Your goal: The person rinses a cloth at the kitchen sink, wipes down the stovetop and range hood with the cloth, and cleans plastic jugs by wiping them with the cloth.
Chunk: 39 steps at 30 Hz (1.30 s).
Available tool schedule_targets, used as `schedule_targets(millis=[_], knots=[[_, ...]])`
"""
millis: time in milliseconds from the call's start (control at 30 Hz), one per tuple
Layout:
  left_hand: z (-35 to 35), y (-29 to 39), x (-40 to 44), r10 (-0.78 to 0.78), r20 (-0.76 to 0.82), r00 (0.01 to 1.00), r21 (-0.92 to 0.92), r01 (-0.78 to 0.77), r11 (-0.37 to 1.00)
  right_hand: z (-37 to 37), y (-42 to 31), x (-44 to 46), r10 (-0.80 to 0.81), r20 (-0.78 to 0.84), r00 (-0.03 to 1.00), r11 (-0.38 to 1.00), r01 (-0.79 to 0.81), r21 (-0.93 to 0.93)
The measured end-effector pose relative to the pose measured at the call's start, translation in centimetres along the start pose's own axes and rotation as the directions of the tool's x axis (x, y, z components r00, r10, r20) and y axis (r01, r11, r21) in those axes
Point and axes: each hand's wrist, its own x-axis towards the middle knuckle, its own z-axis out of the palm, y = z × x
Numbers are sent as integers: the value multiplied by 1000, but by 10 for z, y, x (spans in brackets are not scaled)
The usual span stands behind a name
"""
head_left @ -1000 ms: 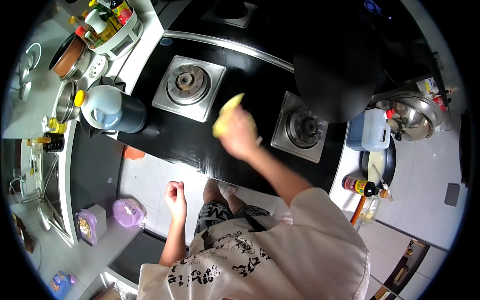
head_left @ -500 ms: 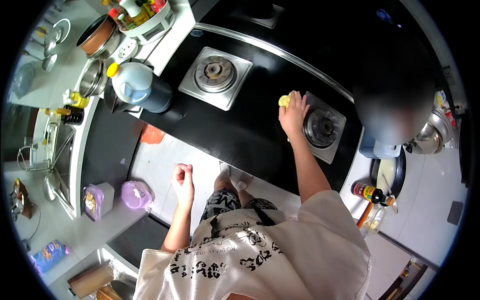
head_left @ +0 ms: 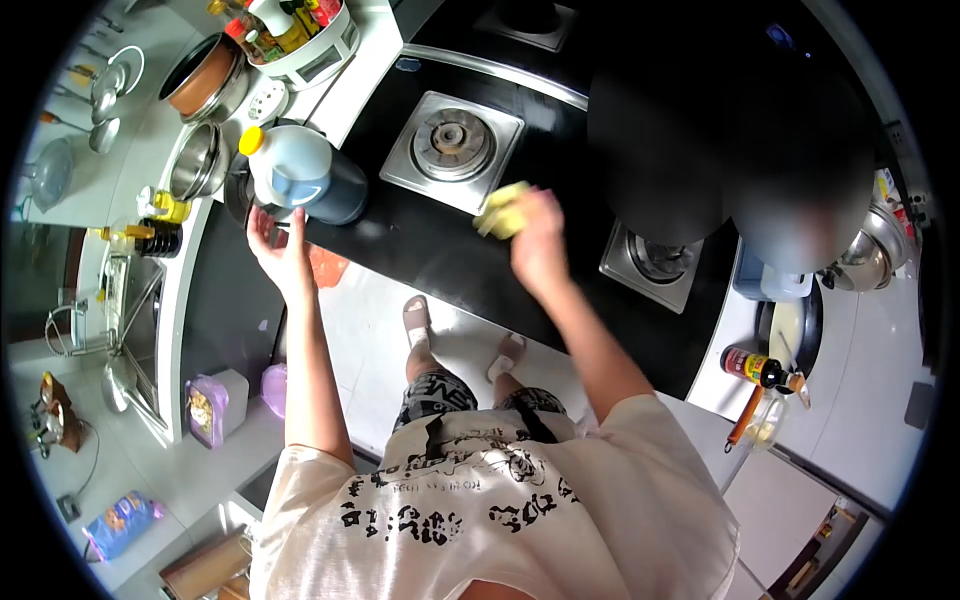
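My right hand [head_left: 540, 240] is closed on a yellow cloth [head_left: 503, 211] over the black stovetop [head_left: 430, 245], between the two burners; the hand is a little blurred. The left burner [head_left: 453, 145] sits in a square steel plate just beyond the cloth. Farther right is the other burner [head_left: 655, 262], partly covered by a dark blurred shape. My left hand [head_left: 280, 252], fingers apart, is at the near side of a large jug [head_left: 310, 178] with a yellow cap and dark liquid. Whether the fingertips touch the jug is unclear.
Left of the stove are steel bowls [head_left: 192, 162], a brown pot [head_left: 200, 78] and a white rack [head_left: 318, 52] of bottles. On the right counter lie a sauce bottle [head_left: 750, 366], a glass jar [head_left: 768, 418] and a pan [head_left: 812, 335]. A purple-lined bin [head_left: 207, 412] stands lower left.
My right hand has moved left with the yellow cloth, away from the right burner. My left hand has reached forward and left to the jug, its fingers now spread.
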Motion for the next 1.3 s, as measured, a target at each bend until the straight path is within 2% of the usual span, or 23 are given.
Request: schedule_targets(millis=[67,133,167,200,233,333,400,500,567,633,700,733,767,800,833,867,933,1000,1033,1133,1167,1233,1300], knots=[[4,5,23,38,109,993,68,-45,997,-15,53,12,99,-98,990,888,-133,-441],[6,-7,41,94,195,976,-57,-84,995,5,81,5,210,-133,969,824,-249,-509],[6,0,45,21,234,972,-55,-8,998,16,62,4,170,-109,979,874,-201,-443],[2,6,53,-56,273,960,-48,72,996,37,38,-7,233,-72,970,898,-243,-368],[-1,-5,63,-43,321,946,-32,56,998,47,-5,-14,255,46,966,948,-240,-208],[-9,-9,86,-166,548,820,-176,307,935,90,-93,-60,44,285,957,997,-24,-74],[-11,9,89,-168,628,760,-200,366,909,104,-111,-51,124,296,947,973,-59,-221],[-30,28,88,-172,696,698,-157,382,911,130,-106,-20,239,59,969,856,-181,-485],[-60,22,91,-201,765,612,-187,509,840,152,-125,-8,210,163,964,886,-117,-449],[-92,29,97,-159,817,554,-181,509,841,189,-145,-1,179,323,929,924,-45,-381],[-119,45,110,-110,870,480,-125,433,893,222,-163,20,-88,364,927,973,158,-167],[-125,57,123,51,905,422,-192,298,935,234,-166,36,-227,357,906,963,262,-54],[-135,64,132,-19,944,331,-115,380,918,243,-165,60,-243,387,890,941,312,-127],[-140,62,140,88,954,286,-188,346,919,253,-157,88,-255,417,872,912,361,-196],[-145,61,145,100,972,212,-178,386,905,273,-130,107,-192,332,923,932,278,-234],[-146,64,152,156,977,146,-202,386,900,284,-113,135,-17,220,975,905,108,-412],[-147,55,149,239,966,96,-256,459,851,297,-68,185,119,-67,991,850,-136,-508],[-154,43,148,195,977,91,-214,509,834,319,-21,222,242,-77,967,674,-224,-704],[-158,36,148,168,982,88,-189,534,824,328,-6,241,382,-81,921,664,-335,-669],[-166,16,150,213,972,101,-234,518,823,353,12,285,388,-62,920,772,-360,-524],[-170,6,152,229,971,68,-233,473,850,361,11,289,280,-24,960,830,-255,-497],[-171,-2,154,215,968,130,-251,469,846,375,11,298,48,28,998,903,-31,-428],[-173,-1,159,187,968,165,-244,465,851,365,7,298,-11,155,988,934,66,-352]])
